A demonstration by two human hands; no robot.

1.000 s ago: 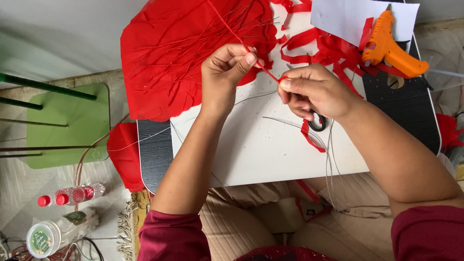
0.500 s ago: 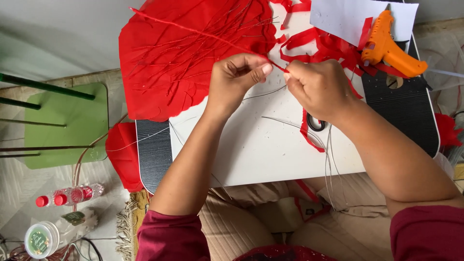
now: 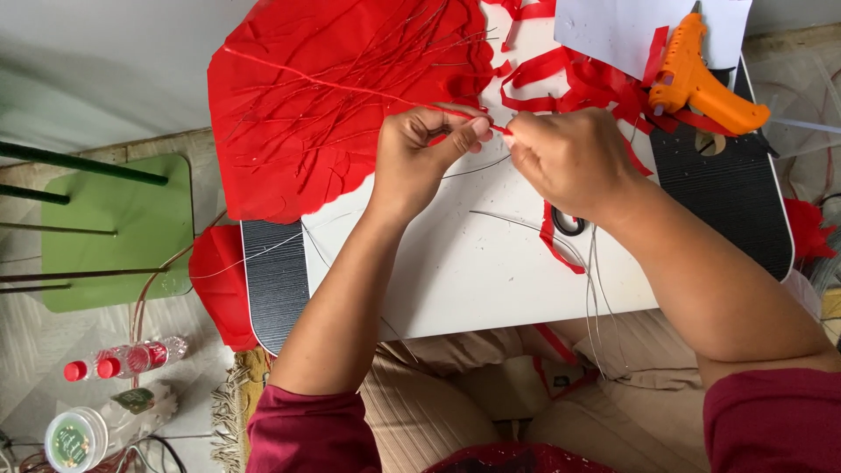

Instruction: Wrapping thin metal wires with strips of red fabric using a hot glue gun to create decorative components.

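My left hand (image 3: 427, 149) and my right hand (image 3: 568, 158) meet over a white sheet (image 3: 473, 263) on a lap board. Between the fingertips of both hands I pinch a long thin wire wrapped in red paper (image 3: 350, 88); it runs up and left across a big red crepe sheet (image 3: 342, 105). The left thumb and forefinger hold the wrapped part, the right fingers grip its near end. Bare grey wires (image 3: 526, 226) lie on the white sheet below my hands. Black scissors (image 3: 568, 224) show partly under my right wrist.
An orange glue gun (image 3: 701, 81) lies at the board's top right among red paper strips (image 3: 585, 79). The dark board (image 3: 727, 193) rests on my knees. A green stool (image 3: 114, 232) stands at left; two small red-capped bottles (image 3: 123, 361) and a round tub (image 3: 74, 438) are on the floor.
The red-wrapped wire has swung from pointing steeply up to lying flatter toward the upper left. Both hands moved up slightly and closer together, fingers working along the wire.
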